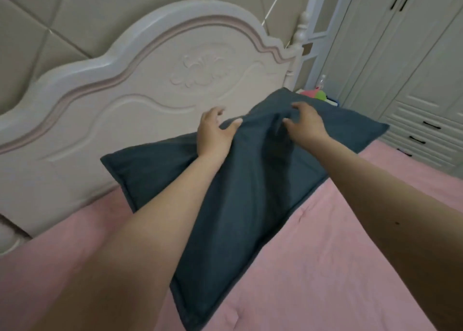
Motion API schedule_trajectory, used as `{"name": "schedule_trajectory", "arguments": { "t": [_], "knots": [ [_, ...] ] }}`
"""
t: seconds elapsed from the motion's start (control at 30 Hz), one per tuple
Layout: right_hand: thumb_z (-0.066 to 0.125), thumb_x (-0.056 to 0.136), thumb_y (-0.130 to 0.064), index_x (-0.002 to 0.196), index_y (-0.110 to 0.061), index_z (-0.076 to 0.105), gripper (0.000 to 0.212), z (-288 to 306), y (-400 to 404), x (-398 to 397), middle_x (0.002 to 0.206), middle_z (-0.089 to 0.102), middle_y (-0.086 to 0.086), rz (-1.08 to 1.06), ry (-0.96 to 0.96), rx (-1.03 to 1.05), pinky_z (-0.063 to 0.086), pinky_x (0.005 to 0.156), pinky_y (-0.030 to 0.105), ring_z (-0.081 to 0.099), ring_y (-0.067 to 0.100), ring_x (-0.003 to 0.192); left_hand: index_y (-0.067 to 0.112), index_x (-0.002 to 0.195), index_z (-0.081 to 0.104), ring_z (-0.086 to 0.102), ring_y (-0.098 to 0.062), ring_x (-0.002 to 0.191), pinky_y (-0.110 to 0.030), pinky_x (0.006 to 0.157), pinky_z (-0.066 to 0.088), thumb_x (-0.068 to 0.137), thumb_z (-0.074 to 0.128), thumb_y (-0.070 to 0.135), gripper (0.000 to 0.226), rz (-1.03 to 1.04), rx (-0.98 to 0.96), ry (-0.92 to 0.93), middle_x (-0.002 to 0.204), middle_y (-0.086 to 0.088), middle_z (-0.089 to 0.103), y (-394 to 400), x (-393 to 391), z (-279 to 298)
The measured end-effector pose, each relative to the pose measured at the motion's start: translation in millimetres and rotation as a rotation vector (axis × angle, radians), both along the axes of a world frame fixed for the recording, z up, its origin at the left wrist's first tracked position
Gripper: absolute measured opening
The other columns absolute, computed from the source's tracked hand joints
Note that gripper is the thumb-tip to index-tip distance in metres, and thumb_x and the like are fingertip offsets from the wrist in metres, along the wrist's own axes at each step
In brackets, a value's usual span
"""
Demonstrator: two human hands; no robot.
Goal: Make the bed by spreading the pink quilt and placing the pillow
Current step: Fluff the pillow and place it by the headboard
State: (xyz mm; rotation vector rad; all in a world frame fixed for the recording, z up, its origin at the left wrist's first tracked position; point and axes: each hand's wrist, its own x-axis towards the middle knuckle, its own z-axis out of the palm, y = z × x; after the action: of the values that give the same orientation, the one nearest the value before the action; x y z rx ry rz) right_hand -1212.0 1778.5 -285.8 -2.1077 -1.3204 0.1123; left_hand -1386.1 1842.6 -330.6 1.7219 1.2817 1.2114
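A dark teal pillow lies on the pink quilt, near the head of the bed and turned at an angle to the headboard. My left hand rests on the pillow's far edge with fingers spread, the thumb on the fabric. My right hand pinches a raised fold of the pillow's cover near its far corner. The quilt covers the mattress flat on both sides of the pillow. Both forearms reach across the pillow from the near side.
A white carved headboard with pink trim stands just behind the pillow. A white wardrobe with drawers stands to the right. Between them a bedside surface holds a clear bottle and colourful items.
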Motion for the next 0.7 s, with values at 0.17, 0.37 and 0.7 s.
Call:
{"name": "schedule_trajectory", "arguments": {
  "t": [0.17, 0.37, 0.7],
  "knots": [
    [0.053, 0.093, -0.022, 0.129, -0.005, 0.051, 0.040, -61.0, -11.3, -27.5, 0.137, 0.047, 0.014, 0.084, 0.043, -0.143, 0.028, 0.104, 0.024, 0.044, 0.025, 0.127, 0.020, 0.129, 0.053, 0.029, -0.011, 0.138, -0.024, 0.113, 0.019, 0.081, 0.068, 0.039, 0.053, -0.139, -0.074, 0.147, 0.148, 0.003, 0.035, 11.7, -17.2, -50.1],
    [0.046, 0.096, -0.023, 0.124, -0.009, 0.055, 0.032, -108.7, -58.5, -9.0, 0.134, 0.051, 0.007, 0.068, 0.091, -0.329, 0.037, 0.099, 0.027, 0.049, 0.023, 0.121, 0.025, 0.126, 0.056, 0.031, -0.008, 0.136, -0.029, 0.112, 0.026, 0.084, 0.064, 0.038, 0.044, -0.223, -0.136, 0.269, 0.147, 0.009, 0.038, -34.2, -34.0, -104.3],
    [0.047, 0.095, -0.023, 0.132, -0.013, 0.048, 0.038, -55.5, -150.5, 21.0, 0.136, 0.051, 0.006, 0.027, 0.203, -0.228, 0.037, 0.101, 0.028, 0.050, 0.023, 0.122, 0.027, 0.137, 0.044, 0.028, -0.007, 0.138, -0.031, 0.114, 0.022, 0.095, 0.043, 0.043, 0.045, -0.280, -0.126, 0.284, 0.149, 0.012, 0.033, -125.1, 1.9, -35.2]
  ]
}}
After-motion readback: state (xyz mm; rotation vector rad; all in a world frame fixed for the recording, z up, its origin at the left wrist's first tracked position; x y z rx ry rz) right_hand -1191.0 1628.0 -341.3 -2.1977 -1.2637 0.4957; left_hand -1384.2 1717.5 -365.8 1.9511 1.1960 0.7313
